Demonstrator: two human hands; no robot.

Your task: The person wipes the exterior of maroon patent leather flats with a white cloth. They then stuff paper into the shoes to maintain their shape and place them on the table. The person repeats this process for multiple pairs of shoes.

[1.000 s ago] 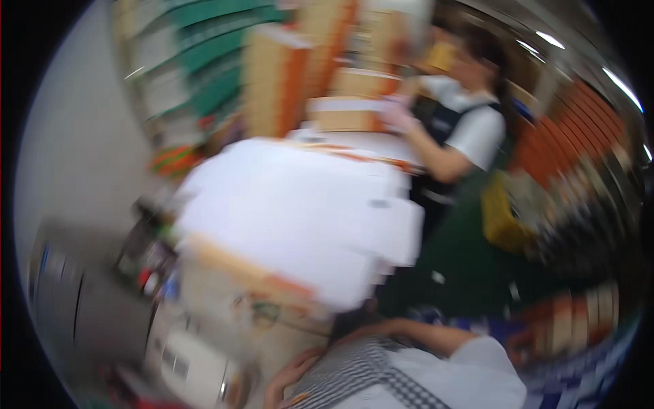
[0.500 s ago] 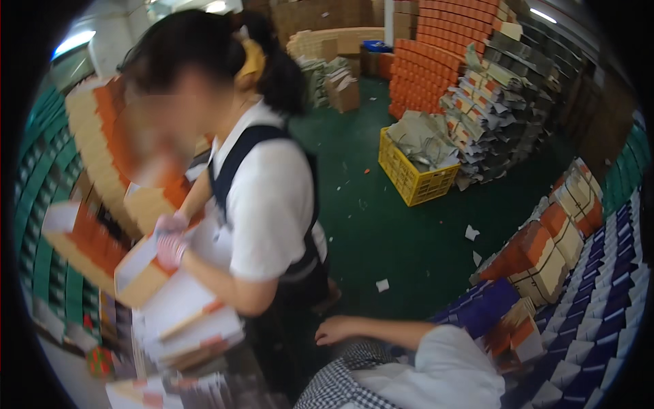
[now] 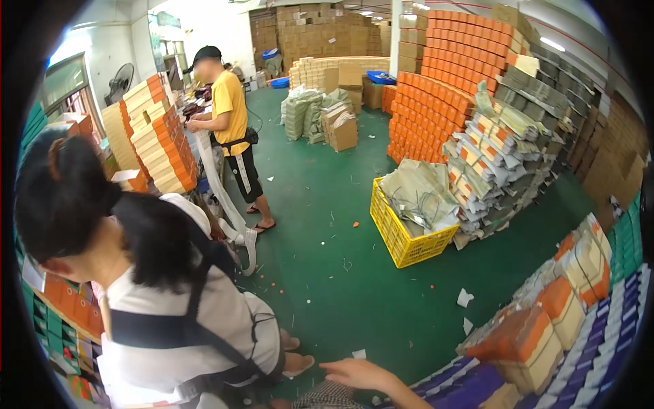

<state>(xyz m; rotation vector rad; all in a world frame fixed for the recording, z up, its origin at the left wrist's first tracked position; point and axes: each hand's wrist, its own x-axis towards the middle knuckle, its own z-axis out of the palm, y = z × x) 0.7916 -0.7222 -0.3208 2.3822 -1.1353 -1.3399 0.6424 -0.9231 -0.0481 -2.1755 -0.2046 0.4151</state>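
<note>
At the lower edge, my right hand [image 3: 357, 375] reaches in from the right over my checkered garment [image 3: 325, 395]. Its fingers are stretched loosely to the left, the hand is open, and nothing shows in it. My left hand is not in view. Close by on the left, a person in a white top with dark straps [image 3: 177, 320] bends forward; this body hides their hands and most of the work surface. Beyond that person are stacked orange-and-cream boxes [image 3: 163, 146].
A yellow crate [image 3: 412, 245] of grey sheeting and straps stands on the green floor [image 3: 327, 184]. Behind it rise orange box stacks [image 3: 429, 119] and strapped bundles [image 3: 490, 163]. Purple-and-white stacks [image 3: 572, 354] line the right. Farther off, a person in a yellow shirt [image 3: 230, 102] works at a bench.
The view has swung, and the nearby person now appears lower and farther left, their gloved hands hidden. The person in yellow has come into sight. My right hand sits lower in the picture.
</note>
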